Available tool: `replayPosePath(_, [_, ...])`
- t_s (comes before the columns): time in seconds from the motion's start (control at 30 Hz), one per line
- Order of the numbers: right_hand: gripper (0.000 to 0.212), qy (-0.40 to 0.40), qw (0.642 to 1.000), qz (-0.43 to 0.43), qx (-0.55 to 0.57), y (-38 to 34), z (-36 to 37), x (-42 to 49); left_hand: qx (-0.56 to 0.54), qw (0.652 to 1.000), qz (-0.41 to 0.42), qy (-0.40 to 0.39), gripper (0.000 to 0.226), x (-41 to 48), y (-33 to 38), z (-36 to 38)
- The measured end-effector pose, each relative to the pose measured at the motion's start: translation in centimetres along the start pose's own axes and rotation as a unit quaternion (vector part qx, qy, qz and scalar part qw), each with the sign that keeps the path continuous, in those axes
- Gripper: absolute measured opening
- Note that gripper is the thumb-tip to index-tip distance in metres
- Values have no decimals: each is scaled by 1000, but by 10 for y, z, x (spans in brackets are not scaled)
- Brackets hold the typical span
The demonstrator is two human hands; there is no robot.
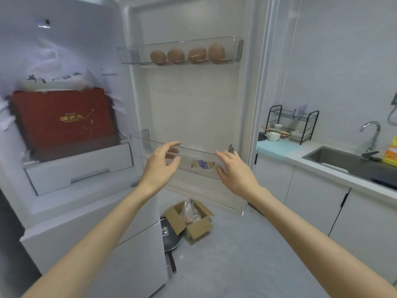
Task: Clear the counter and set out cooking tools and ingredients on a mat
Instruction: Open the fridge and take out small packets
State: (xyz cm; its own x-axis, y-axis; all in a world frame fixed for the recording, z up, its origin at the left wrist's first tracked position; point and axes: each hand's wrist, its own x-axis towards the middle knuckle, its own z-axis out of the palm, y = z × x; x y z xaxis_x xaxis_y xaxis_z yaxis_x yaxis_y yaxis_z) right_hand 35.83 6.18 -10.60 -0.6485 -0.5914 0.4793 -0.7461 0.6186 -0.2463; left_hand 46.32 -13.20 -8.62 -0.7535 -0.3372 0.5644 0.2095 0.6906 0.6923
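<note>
Small kitchen, open fridge door (193, 104) in the middle with free floor below it, except a cardboard box (193, 224) and a pan (170, 237) near the fridge's foot. Four eggs (197, 55) sit in the upper door shelf (233, 43), and a small packet (203, 164) lies in the lower door bin (137, 145). The left hand (160, 166) and right hand (234, 171) flank that packet at the bin's front edge, fingers loosely spread and holding nothing (contact with the rim unclear); the blue mat (272, 148) lies on the counter (300, 160), right of the door.

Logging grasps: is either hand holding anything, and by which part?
Nothing held: the left hand and right hand are open before the lower door shelf.
</note>
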Motion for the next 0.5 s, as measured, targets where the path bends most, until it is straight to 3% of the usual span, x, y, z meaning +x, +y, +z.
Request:
replayPosePath(0.13, [34, 37, 998, 24, -48, 16, -7, 24, 14, 999, 33, -20, 36, 45, -4, 7])
replayPosePath(0.27, [32, 22, 989, 66, -131, 24, -17, 55, 56, 993, 52, -86, 36, 103, -17, 23])
replayPosePath(0.4, [16, -53, 992, 64, -100, 22, -26, 91, 130, 964, 60, -225, 31, 152, -29, 43])
replayPosePath(0.5, [13, -115, 989, 72, -55, 20, -23, 118, 182, 914, 24, -362, 42, 176, -34, 59])
